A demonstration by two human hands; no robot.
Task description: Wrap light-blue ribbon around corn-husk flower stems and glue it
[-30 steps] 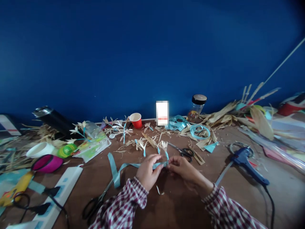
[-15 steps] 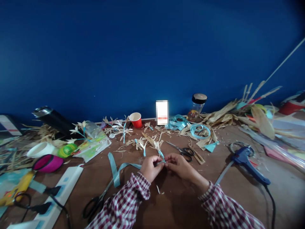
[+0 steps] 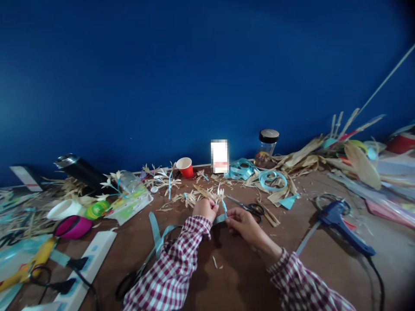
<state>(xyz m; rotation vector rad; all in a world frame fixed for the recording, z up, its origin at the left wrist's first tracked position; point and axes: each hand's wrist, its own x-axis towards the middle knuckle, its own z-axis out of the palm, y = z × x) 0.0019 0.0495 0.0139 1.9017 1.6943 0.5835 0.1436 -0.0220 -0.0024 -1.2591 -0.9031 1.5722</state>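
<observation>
My right hand (image 3: 242, 222) pinches the stem of a small flower (image 3: 221, 195) with pale, husk-like petals. Light blue ribbon (image 3: 221, 218) covers that stem and trails off leftward beneath my left wrist. Just left of the flower, my left hand (image 3: 205, 209) has its fingers closed together over the table; what they hold, if anything, I cannot make out. Beside it lies another pale flower (image 3: 189, 198). Scissors with black handles (image 3: 256, 209) rest beyond my right hand, and a second pair of scissors (image 3: 128, 283) lies by my left sleeve.
A blue glue gun (image 3: 343, 229) lies at the right, and a yellow glue gun (image 3: 34, 261) at the left near a white power strip (image 3: 94, 259). Along the wall stand a red paper cup (image 3: 185, 168), ribbon coils (image 3: 240, 169), a lidded jar (image 3: 267, 147) and dried husks (image 3: 301, 157).
My left hand has moved away from the stem, up and slightly left. My right hand keeps hold of the flower, which now stands more upright. The view has shifted slightly.
</observation>
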